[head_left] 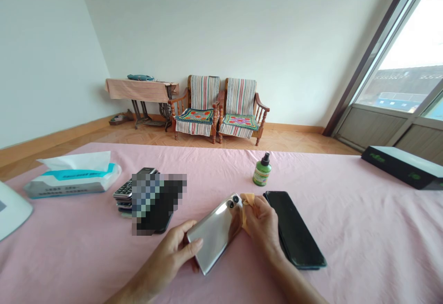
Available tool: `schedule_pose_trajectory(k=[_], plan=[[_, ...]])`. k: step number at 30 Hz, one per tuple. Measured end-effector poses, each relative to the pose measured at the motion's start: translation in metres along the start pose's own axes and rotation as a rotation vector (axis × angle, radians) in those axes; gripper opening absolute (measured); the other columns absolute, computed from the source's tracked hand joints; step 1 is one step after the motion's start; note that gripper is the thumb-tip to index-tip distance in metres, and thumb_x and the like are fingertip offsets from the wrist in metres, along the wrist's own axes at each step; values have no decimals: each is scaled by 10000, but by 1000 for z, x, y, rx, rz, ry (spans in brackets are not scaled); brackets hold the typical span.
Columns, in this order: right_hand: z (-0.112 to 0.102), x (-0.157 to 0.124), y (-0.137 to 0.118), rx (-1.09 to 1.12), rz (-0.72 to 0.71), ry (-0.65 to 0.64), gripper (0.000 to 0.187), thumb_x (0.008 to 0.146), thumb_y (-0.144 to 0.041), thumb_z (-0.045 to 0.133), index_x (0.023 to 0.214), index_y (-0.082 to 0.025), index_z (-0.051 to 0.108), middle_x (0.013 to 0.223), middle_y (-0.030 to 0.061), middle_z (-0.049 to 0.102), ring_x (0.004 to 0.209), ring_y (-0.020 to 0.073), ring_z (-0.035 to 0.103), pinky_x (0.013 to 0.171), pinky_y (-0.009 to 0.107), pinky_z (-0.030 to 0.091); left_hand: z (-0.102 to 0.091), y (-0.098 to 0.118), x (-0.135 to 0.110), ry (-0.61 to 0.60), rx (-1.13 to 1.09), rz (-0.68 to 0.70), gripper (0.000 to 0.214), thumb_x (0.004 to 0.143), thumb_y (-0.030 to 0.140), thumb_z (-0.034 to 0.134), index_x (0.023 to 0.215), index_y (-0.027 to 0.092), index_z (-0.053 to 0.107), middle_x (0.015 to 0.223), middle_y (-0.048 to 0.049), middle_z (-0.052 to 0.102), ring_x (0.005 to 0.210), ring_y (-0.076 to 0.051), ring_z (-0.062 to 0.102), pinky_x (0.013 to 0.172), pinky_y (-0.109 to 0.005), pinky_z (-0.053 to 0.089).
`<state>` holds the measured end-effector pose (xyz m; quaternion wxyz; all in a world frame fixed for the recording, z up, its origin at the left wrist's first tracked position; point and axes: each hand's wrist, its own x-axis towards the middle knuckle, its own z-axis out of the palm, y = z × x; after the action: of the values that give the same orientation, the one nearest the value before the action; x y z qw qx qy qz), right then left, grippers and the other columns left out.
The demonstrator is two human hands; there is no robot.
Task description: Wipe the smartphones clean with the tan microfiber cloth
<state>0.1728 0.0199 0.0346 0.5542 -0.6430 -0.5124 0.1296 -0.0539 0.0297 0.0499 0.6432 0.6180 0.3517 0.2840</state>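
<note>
A silvery smartphone (216,235) is tilted with its shiny back and two round camera lenses facing up. My left hand (175,248) grips its lower left end, thumb on the back and fingers beneath. Pinched in my right hand (263,223) is an orange-yellow cloth (248,202), held against the phone's edge beside the lenses. Just right of that hand lies a dark phone (294,230), stacked on another one. Beyond the hands stands a green spray bottle (262,171) with a black top.
Left of my hands sit several stacked phones (126,188), partly pixelated, and a tissue pack (74,179). A white object (12,211) enters at the left edge. A black-sided box (398,170) lies far right on the pink cloth (374,230). Two chairs (204,94) stand beyond.
</note>
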Motion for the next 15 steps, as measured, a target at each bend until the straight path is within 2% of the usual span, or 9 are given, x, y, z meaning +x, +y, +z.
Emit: schedule_pose_trajectory(k=[5, 8, 10, 12, 15], plan=[[-1, 0, -2, 154, 166, -17, 252, 770, -384, 562, 696, -161, 654, 658, 15, 581, 572, 141, 509, 494, 227, 386, -1, 2, 1, 0, -177, -62, 470, 785, 503, 691, 1062, 127, 639, 759, -30, 624, 628, -166, 588, 549, -247, 495], [-2, -1, -6, 304, 299, -43, 303, 727, -440, 593, 720, -143, 656, 580, -6, 541, 489, 121, 456, 426, 218, 346, 1, 1, 1, -3, -158, -57, 522, 797, 504, 681, 1149, 125, 609, 788, -46, 644, 649, -178, 607, 555, -252, 500], [-3, 0, -7, 367, 374, -46, 328, 684, -454, 618, 726, -130, 655, 553, -13, 530, 467, 113, 439, 415, 217, 334, 1, 2, 0, -10, -115, -6, 557, 835, 465, 657, 1277, 156, 520, 928, -74, 664, 761, -202, 635, 644, -282, 525], [-5, 2, -8, 385, 422, -40, 342, 642, -457, 642, 713, -123, 655, 536, -14, 528, 457, 109, 430, 414, 216, 325, 1, 2, -3, -49, -106, 53, 629, 848, 398, 658, 1387, 215, 390, 1143, -95, 625, 947, -229, 629, 800, -336, 522], [-6, 3, -6, 382, 441, -19, 337, 612, -445, 661, 684, -117, 657, 528, -10, 532, 460, 105, 424, 411, 210, 308, 2, 1, -7, -167, -106, 74, 728, 785, 246, 690, 1418, 271, 332, 1319, -95, 523, 1125, -256, 572, 959, -406, 458]])
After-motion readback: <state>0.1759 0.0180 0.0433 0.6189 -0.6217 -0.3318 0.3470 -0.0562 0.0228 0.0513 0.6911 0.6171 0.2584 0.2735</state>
